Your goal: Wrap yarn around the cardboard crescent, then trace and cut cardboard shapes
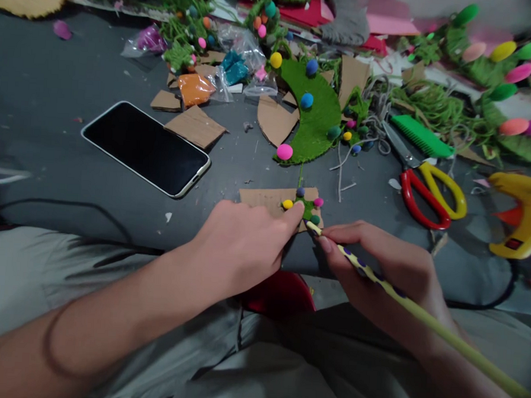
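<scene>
My left hand (240, 245) presses its index fingertip onto a small green yarn star (308, 209), its other fingers curled under. Yellow, pink, blue and green pompoms sit on the star's points. Beneath the star lies a strip of brown cardboard (262, 196) near the table's front edge. In my right hand (391, 262) is a pale yellow pencil (350, 256) with dark dots, pinched close to its tip. That tip rests at the star's lower edge, over the cardboard. Just beyond the star lies a green crescent (321, 116) with coloured pompoms.
A phone (146, 148) lies at left beside cardboard scraps (197, 127). Scissors (412, 162), a green comb (422, 136) and a yellow glue gun (525, 215) lie at right. Bagged pompoms (195, 89), yarn (443, 110) and more green ornaments crowd the back.
</scene>
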`<state>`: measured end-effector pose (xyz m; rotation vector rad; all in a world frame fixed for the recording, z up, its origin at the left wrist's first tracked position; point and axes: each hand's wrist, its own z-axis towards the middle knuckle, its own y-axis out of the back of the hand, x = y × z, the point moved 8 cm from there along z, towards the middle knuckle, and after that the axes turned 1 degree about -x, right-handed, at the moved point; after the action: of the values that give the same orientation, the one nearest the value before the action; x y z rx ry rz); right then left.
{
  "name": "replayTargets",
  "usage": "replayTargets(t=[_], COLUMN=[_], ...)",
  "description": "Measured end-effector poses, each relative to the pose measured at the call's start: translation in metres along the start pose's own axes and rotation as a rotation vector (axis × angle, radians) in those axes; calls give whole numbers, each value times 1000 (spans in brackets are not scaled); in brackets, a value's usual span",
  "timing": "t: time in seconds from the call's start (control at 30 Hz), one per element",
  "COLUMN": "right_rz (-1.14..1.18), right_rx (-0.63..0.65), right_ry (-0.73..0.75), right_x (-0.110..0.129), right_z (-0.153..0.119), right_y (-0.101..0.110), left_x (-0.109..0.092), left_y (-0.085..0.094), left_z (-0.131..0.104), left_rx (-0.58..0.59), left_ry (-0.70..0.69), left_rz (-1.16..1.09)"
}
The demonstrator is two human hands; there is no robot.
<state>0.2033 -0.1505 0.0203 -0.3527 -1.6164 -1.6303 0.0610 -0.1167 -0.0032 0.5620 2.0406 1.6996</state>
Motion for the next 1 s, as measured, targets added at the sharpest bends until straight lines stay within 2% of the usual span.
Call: replayTargets(t=[0.37, 0.6, 0.87, 0.93, 1.0], right_rz=[-27, -260, -42, -26, -18], right_rx=[-17, -275, -302, -256, -178], right_ry=[-30, -107, -178, -201, -163], right_x=[1, -2, -11, -11, -6], right_z=[-3, 4, 28, 35, 47], right_y=[6, 43, 49, 47, 44], left_x=[-3, -9, -17, -19, -22], left_y=[1, 8, 9, 9, 8], left_z=[-1, -3, -7, -10, -12], left_rx=[7, -78, -231, -278, -315], left_ry=[-3, -28, -33, -28, -25], left_rz=[30, 7, 7, -4, -11])
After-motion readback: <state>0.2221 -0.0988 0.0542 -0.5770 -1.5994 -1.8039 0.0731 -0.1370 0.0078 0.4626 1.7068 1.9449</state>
